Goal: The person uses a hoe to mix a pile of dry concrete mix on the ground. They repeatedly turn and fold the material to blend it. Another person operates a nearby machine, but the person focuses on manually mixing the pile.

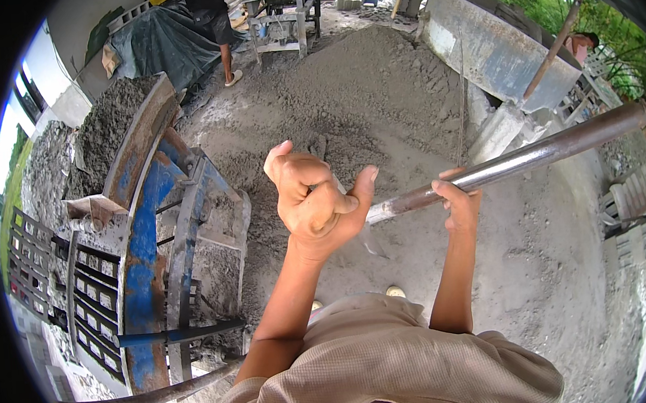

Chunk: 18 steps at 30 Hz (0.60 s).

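A long metal pipe, shiny on top and rusty in places, slants from the middle up to the right. My right hand is closed round it, thumb in front and a fingertip showing above. My left hand is raised beside the pipe's lower left end, with its thumb and one finger stretched out and the others loosely curled. I see nothing held in it; whether it touches the pipe end is unclear. To its left stands a worn blue metal machine with grey mix heaped on top.
A mound of grey mix lies ahead, beside a big round metal drum at the far right. Black slotted racks flank the machine. A person's leg shows near a dark tarp. Another person is beyond the drum.
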### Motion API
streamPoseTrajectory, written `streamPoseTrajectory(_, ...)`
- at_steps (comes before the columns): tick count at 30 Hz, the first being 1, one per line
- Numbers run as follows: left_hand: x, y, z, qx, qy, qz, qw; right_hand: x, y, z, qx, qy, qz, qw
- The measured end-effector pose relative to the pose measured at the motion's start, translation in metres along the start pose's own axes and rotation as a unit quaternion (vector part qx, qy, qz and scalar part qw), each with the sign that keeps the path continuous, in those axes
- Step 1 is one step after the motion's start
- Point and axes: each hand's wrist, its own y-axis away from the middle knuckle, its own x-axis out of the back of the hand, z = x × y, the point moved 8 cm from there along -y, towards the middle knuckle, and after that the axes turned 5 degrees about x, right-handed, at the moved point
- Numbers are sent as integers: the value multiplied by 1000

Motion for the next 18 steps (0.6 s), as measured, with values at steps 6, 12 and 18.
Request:
streamPoseTrajectory(6, -2, 0, 1, -5, -10, -2, 1000, 3, -1, 3, 0, 2, 4, 1000)
streamPoseTrajectory(12, -6, -1, -1, 12, -23, -24, 999, 3, -2, 4, 0, 0, 1, 1000)
streamPoseTrajectory(18, -15, 1, -1, 15, -26, -19, 999, 7, -4, 3, -11, 6, 0, 1000)
